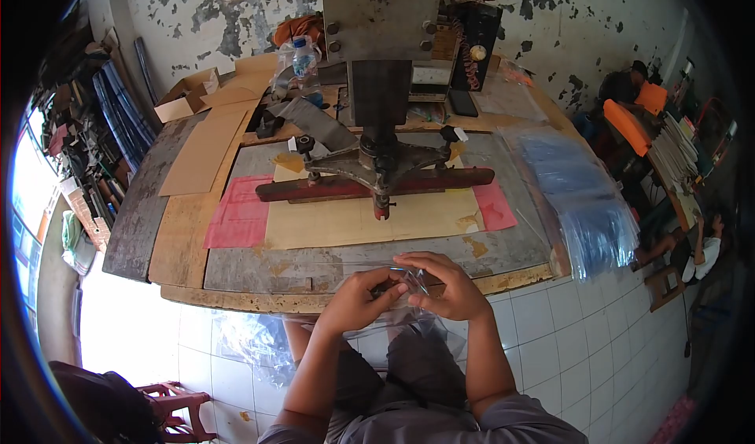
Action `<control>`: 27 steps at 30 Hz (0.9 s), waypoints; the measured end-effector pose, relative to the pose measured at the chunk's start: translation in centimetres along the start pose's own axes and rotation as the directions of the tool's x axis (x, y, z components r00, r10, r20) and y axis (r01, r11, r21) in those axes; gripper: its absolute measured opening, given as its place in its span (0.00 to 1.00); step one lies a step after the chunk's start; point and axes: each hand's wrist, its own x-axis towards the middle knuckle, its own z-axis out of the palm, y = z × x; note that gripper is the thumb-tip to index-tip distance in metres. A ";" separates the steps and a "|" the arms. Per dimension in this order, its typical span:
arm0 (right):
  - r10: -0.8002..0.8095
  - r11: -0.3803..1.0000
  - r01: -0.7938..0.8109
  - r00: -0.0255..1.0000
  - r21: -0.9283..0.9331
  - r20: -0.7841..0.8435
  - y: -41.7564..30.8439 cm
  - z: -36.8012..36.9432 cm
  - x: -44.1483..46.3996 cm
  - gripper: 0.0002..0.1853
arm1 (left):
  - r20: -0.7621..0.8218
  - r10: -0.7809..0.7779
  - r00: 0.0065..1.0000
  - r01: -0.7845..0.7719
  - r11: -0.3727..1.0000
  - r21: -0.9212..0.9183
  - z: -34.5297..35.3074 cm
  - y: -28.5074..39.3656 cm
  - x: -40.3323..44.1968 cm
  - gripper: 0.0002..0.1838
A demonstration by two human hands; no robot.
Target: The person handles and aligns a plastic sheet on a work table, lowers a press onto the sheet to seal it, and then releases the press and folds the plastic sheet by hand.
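Just in front of the table's near edge, my left hand [360, 301] is closed, its thumb and fingers pinching a clear plastic sheet [418, 282]. My right hand [454, 288] curls around the same plastic from the other side, fingers bent and thumb turned inward. The film looks crumpled between the hands, and part of it hangs over my lap. Beyond them stands a press machine [382, 157] with a long red bar [330, 188]. Under that bar lies a cream-coloured sheet [338, 228], with pink material [233, 212] showing at both ends.
Flat clear plastic bags [570, 184] are stacked at the table's right side. Brown cardboard [206, 149] lies at the left, near an open box [185, 98]. A water bottle [302, 57] and a phone [462, 103] sit behind the press. Other people are at the far right.
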 end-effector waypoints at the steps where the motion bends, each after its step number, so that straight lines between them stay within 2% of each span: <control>1: 0.000 1.000 0.000 1.000 0.001 0.000 0.0 0.0 0.0 0.32 | 0.000 -0.001 1.000 0.001 1.000 0.003 0.0 0.0 0.0 0.11; 7: 0.000 1.000 0.000 1.000 0.006 0.002 0.1 -0.1 0.1 0.32 | -0.016 0.026 1.000 -0.026 1.000 -0.007 0.1 0.2 0.0 0.11; 10: -0.017 0.999 0.017 1.000 0.048 0.010 0.1 -0.3 0.3 0.31 | -0.034 0.097 0.995 -0.097 0.995 -0.016 0.3 0.2 0.0 0.11; 13: -0.041 0.991 0.041 0.999 0.128 0.003 0.3 -0.3 0.4 0.30 | -0.017 0.040 0.999 -0.039 0.999 0.032 0.1 1.4 -0.2 0.11; 16: -0.083 0.982 0.082 0.997 0.170 -0.002 0.1 -0.4 0.3 0.29 | -0.073 0.175 0.982 -0.175 0.985 0.011 0.8 1.3 -0.8 0.10; 18: -0.080 0.968 0.083 0.997 0.239 -0.019 -0.9 0.0 -0.2 0.30 | -0.068 0.198 0.978 -0.194 0.979 0.066 0.8 2.6 -1.9 0.10; 22: -0.179 0.983 0.181 0.982 0.018 -0.056 -5.0 -0.1 -1.2 0.31 | -0.056 0.293 0.954 -0.288 0.954 0.083 0.3 5.2 -3.9 0.10; 25: -0.234 0.966 0.223 0.969 -0.131 -0.075 -7.0 -0.2 -1.6 0.31 | -0.065 0.464 0.883 -0.440 0.869 0.225 0.1 5.5 -4.4 0.10; 27: -0.240 0.951 0.221 0.968 -0.214 -0.066 -7.8 -0.4 -1.8 0.31 | -0.115 0.471 0.875 -0.429 0.862 0.270 0.3 6.0 -4.8 0.09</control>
